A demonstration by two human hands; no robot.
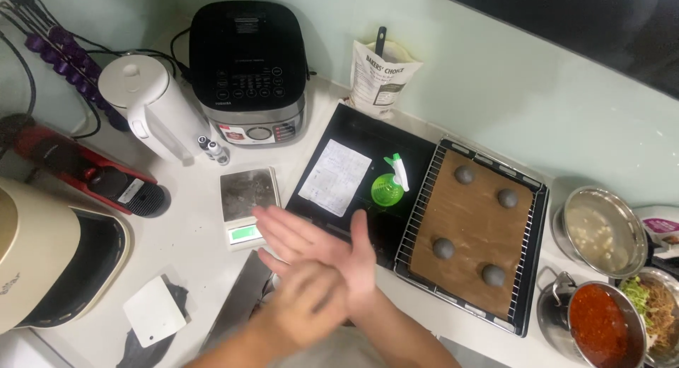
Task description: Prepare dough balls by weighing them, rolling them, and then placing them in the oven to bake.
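Both hands stacked palm to palm over the front edge of the counter [191, 248]. The right hand [322, 251] lies flat with its fingers [272, 226] stretched out and pointing left toward the scale [247, 205]. My left hand [308, 304] sits just beneath it, curled and pressed against the right palm. Whatever is between the palms is hidden; I can't tell if there's a dough ball in there. Neither hand is visibly grasping anything: the right is flat and released, the left loosely cupped.

Key relation: the baking tray [527, 269] with its wire rack and brown liner sits to the right of my hands, near but apart. Its long axis runs from front to back, skewed slightly. Four grey dough balls [443, 248] sit on the liner, well spaced. The front-left one is nearest, just right of my right wrist, so the right hand is the closer one to the tray.

A green spray bottle [387, 188] and a paper sheet [334, 177] lie on the black cooktop [353, 131], just behind my fingers.
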